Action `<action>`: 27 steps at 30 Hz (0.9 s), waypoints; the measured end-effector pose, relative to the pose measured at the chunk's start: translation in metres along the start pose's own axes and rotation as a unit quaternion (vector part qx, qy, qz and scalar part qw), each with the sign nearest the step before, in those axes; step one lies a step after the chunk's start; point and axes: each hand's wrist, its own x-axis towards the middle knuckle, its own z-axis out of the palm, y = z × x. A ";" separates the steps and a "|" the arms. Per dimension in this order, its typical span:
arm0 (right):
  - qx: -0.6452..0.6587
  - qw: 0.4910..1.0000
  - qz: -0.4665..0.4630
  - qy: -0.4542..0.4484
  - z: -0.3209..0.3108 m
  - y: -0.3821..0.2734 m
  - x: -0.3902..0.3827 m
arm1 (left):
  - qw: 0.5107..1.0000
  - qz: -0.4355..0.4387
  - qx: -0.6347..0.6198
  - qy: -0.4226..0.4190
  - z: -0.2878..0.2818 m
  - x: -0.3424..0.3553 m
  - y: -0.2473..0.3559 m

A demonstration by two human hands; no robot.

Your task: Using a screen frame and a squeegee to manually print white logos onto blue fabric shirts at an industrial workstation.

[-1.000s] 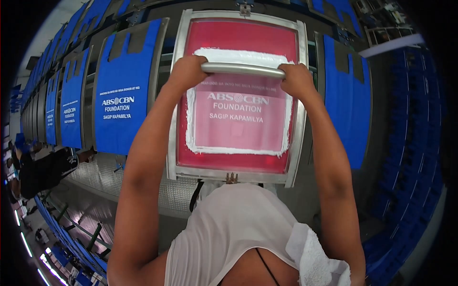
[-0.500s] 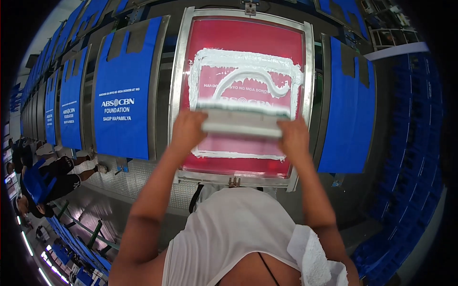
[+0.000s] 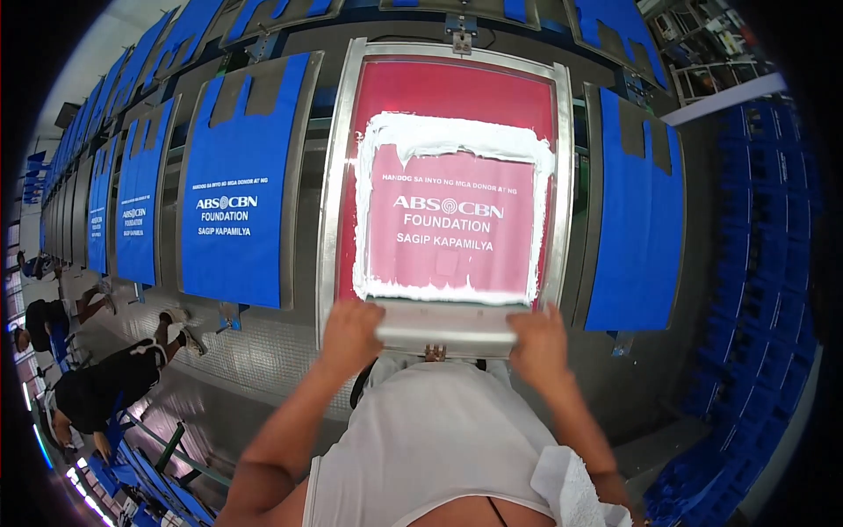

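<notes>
My left hand [image 3: 353, 336] and my right hand [image 3: 539, 341] grip opposite ends of a wide squeegee [image 3: 446, 323], its handle a pale bar. The squeegee rests at the near end of a screen-printing frame [image 3: 330, 193] with silvery metal sides. Red-pink mesh [image 3: 457, 83] fills the frame, with white lettering showing in its paler middle. Thick white ink [image 3: 457, 132] is banked along the far side of that middle and runs down both edges. A thinner ragged line of ink lies just beyond the squeegee blade.
Blue fabric pieces with cut-out tops lie on grey boards: a printed one [image 3: 239, 158] at left, a plain one [image 3: 637, 255] at right. More follow in rows. A person in dark clothes [image 3: 114, 382] is at far left. Blue pieces [image 3: 764, 263] line the right side.
Both hands have pulled the squeegee toward me, from mid-screen to the near end. The curved ink streak over the middle is gone, and the lettering there now shows fully.
</notes>
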 end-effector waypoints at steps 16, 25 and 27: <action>-0.059 0.998 0.009 -0.035 -0.085 0.073 0.253 | 0.998 -0.055 0.043 0.007 -0.071 0.256 -0.072; -0.031 0.996 0.014 -0.085 -0.133 0.091 0.296 | 0.962 -0.211 -0.163 -0.062 -0.083 0.096 0.003; -0.061 0.995 -0.013 -0.078 -0.108 0.107 0.306 | 0.918 -0.183 -0.242 -0.255 -0.030 0.025 0.007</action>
